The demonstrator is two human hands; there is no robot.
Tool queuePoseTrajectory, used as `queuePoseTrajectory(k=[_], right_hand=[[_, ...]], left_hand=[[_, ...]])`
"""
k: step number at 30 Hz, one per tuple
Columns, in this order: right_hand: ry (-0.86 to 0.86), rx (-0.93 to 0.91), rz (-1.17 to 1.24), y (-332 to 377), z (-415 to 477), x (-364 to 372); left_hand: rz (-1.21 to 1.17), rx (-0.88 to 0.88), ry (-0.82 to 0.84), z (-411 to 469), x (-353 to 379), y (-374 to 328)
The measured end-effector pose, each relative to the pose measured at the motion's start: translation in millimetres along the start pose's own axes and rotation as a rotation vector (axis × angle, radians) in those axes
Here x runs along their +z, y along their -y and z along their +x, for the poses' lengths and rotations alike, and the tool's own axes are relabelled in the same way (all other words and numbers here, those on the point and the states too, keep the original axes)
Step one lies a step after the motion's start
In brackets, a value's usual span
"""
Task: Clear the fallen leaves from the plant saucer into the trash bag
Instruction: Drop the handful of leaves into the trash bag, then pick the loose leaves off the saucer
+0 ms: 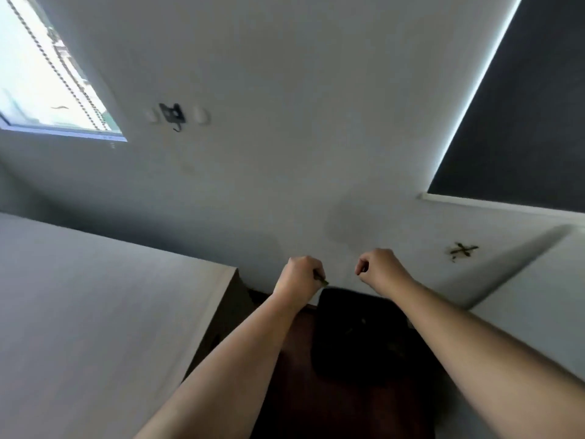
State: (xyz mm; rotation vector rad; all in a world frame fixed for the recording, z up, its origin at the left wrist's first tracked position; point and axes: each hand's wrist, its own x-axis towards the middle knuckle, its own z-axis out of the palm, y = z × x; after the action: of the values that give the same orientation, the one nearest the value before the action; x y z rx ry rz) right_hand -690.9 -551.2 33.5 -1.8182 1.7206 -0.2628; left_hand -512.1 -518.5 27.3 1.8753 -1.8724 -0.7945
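Observation:
The black trash bag (357, 337) stands open low in the middle, with a few small leaf bits (362, 321) lying inside it. My left hand (299, 278) hovers just above the bag's far left rim, fingers closed on a green-brown leaf (323, 281) that sticks out toward the bag. My right hand (381, 267) is held above the far right rim, fingers pinched around a small dark leaf bit (364, 268). The hands are a short gap apart. The plant saucer is not in view.
A white cabinet (95, 312) fills the left, close beside the bag. A white ledge (522, 280) runs on the right with a dry leaf scrap (463, 250) on it. Dark brown floor (294, 384) shows beneath. The wall (285, 153) lies straight ahead.

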Motion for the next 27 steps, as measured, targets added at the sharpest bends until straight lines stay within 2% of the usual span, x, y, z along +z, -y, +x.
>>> queuePoseTrajectory(k=[9,14,19,23,27], right_hand=[[0.041,0.299,0.035,-115,31,51],[0.007,0.343,0.114,-138,52,67],[0.033,0.393,0.136,-150,57,71],[0.034,0.406,0.125,-146,57,59],[0.007,0.331,0.114,-125,56,40]], left_hand=[[0.069,-0.029,0.378,74,119,31],[0.058,-0.057,0.403,113,146,37],[0.087,-0.022,0.525,130,156,34],[0.118,-0.020,0.521,130,147,32],[0.130,-0.011,0.474,120,121,22]])
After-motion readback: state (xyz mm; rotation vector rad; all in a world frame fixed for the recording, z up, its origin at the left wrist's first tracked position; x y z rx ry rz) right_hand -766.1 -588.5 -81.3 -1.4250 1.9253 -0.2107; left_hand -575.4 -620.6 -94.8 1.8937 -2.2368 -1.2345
